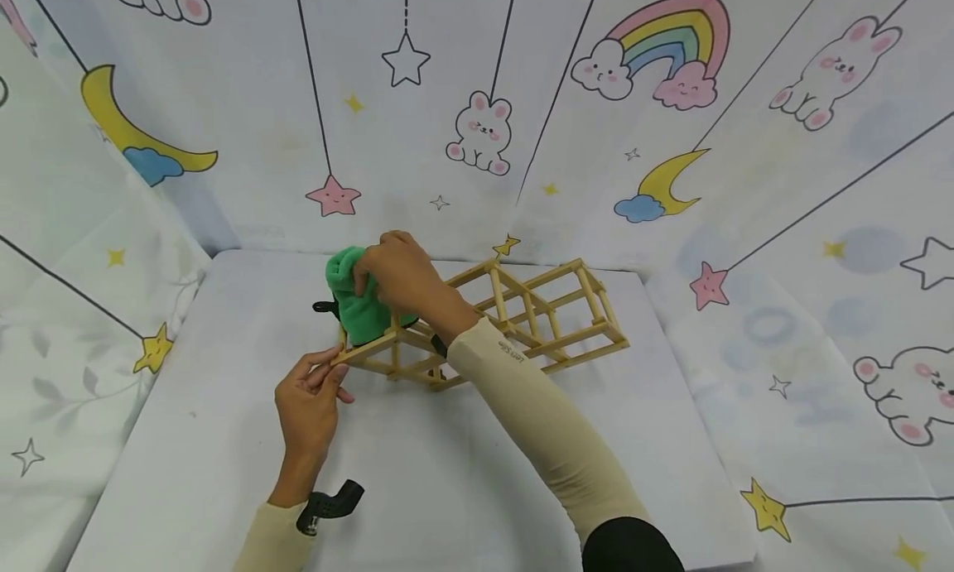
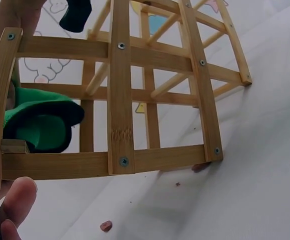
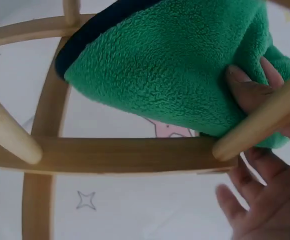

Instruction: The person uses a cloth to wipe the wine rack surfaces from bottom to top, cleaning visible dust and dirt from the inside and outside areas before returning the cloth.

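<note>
A slatted rack of pale wood (image 1: 578,338) (image 2: 121,100), joined by round dowels and screws, extends from the middle of the table to the right. My left hand (image 1: 309,398) pinches its near left corner between thumb and fingers. A fuzzy green cloth (image 1: 363,315) (image 3: 160,75) with dark trim sits inside the rack's left end, and a black loop (image 1: 325,306) sticks out beside it. From above, my right hand (image 1: 406,278) grips the cloth's upper part, its thumb pressed into the folds. In the left wrist view the dark edge of the cloth (image 2: 40,131) curls open between the slats.
The white tabletop (image 1: 447,489) spreads in front of the rack. Behind it hangs a backdrop (image 1: 253,84) printed with rabbits, stars and moons. Small reddish-brown bits (image 2: 106,226) lie on the white surface. A black curved piece (image 1: 335,501) projects from the left wrist.
</note>
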The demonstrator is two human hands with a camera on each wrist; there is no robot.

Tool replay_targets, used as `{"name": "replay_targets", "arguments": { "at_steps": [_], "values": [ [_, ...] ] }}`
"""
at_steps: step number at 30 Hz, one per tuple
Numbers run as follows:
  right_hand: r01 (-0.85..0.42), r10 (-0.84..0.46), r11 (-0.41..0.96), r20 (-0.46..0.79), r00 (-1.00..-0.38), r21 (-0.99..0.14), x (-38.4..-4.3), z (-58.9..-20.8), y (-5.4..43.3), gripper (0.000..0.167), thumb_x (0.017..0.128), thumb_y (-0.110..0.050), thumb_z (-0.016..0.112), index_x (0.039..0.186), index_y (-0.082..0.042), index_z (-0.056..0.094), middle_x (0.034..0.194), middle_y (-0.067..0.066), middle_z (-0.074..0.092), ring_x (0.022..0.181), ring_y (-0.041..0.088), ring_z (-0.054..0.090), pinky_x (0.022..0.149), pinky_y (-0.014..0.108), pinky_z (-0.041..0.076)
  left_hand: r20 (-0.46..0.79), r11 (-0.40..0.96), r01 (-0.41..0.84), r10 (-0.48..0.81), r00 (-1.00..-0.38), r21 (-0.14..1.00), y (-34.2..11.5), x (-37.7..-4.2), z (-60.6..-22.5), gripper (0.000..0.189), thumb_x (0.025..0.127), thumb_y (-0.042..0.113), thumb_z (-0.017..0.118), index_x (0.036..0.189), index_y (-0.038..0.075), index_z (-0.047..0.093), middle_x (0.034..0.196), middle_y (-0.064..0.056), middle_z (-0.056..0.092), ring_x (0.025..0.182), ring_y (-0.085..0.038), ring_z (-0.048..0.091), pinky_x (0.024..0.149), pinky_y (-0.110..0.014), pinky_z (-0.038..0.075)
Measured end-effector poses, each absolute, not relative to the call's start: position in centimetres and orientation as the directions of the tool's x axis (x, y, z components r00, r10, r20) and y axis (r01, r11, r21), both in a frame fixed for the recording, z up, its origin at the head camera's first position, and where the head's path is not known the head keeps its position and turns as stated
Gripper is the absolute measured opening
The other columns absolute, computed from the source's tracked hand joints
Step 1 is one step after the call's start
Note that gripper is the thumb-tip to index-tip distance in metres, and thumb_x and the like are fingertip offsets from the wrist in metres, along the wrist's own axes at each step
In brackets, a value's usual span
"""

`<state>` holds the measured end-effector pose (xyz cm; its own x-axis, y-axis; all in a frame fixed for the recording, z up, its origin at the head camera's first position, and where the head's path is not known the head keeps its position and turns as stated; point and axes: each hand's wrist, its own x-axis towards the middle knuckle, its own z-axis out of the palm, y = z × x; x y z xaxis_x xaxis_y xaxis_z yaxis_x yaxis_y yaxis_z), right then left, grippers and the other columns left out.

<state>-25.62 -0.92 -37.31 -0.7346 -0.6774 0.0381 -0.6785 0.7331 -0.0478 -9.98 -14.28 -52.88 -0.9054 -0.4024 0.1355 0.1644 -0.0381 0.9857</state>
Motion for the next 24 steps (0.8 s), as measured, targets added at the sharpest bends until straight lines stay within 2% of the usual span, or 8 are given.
{"name": "replay_targets", "arguments": {
  "at_steps": [5,7,11,17,22,24],
  "values": [
    [-0.662,-0.641,0.748,0.195,-0.742,-0.059,-25.34,-37.07,-1.03,0.022,0.098,-0.016,0.078,0.107,-0.036,0.084,0.111,-0.013,0.079,0.110,0.014,0.060,0.123,0.035,0.037,0.131,-0.041,0.159,-0.395,-0.909,0.986,-14.24,-9.83,-52.90,0.028,0.098,-0.004,0.072,0.125,0.000,0.075,0.125,-0.027,0.075,0.049,-0.015,0.067,0.049,-0.021,0.054],
    [-0.659,-0.641,0.751,0.181,-0.746,-0.053,-25.16,-37.12,-1.00,0.022,0.099,-0.016,0.077,0.107,-0.035,0.084,0.111,-0.013,0.079,0.111,0.014,0.060,0.123,0.036,0.038,0.132,-0.031,0.157,-0.396,-0.909,0.987,-14.28,-9.82,-52.87,0.028,0.098,-0.004,0.072,0.125,0.000,0.075,0.124,-0.027,0.075,0.049,-0.016,0.067,0.049,-0.022,0.055],
    [-0.674,-0.671,0.738,0.073,-0.738,-0.031,-25.05,-37.27,-0.95,0.030,0.099,-0.007,0.074,0.101,-0.035,0.085,0.108,-0.016,0.079,0.113,0.015,0.062,0.127,0.038,0.034,0.127,-0.020,0.147,-0.404,-0.906,0.989,-14.39,-9.85,-52.77,0.028,0.097,-0.004,0.072,0.125,0.000,0.075,0.124,-0.026,0.075,0.049,-0.017,0.067,0.049,-0.022,0.055],
    [-0.654,-0.628,0.752,0.212,-0.749,-0.080,-25.33,-37.16,-0.84,0.017,0.097,-0.022,0.080,0.107,-0.035,0.084,0.109,-0.013,0.079,0.109,0.015,0.060,0.122,0.035,0.039,0.134,-0.035,0.161,-0.398,-0.908,0.986,-14.41,-9.92,-52.73,0.028,0.097,-0.005,0.072,0.125,-0.002,0.075,0.127,-0.031,0.072,0.051,-0.016,0.068,0.052,-0.023,0.057],
    [-0.672,-0.667,0.739,0.086,-0.740,-0.043,-25.23,-36.96,-0.92,0.026,0.098,-0.011,0.077,0.101,-0.036,0.085,0.110,-0.015,0.078,0.114,0.016,0.062,0.126,0.040,0.036,0.145,-0.031,0.172,-0.402,-0.904,0.985,-14.38,-9.94,-52.68,0.027,0.097,-0.006,0.071,0.124,-0.005,0.074,0.125,-0.033,0.071,0.050,-0.016,0.067,0.051,-0.022,0.057],
    [-0.670,-0.662,0.741,0.115,-0.741,-0.044,-25.19,-36.95,-0.94,0.026,0.098,-0.012,0.077,0.102,-0.037,0.085,0.110,-0.014,0.078,0.113,0.016,0.062,0.124,0.040,0.038,0.147,-0.032,0.174,-0.396,-0.906,0.984,-14.36,-9.95,-52.63,0.027,0.097,-0.005,0.072,0.124,-0.006,0.073,0.126,-0.033,0.071,0.050,-0.018,0.068,0.051,-0.022,0.057]
  ]
}}
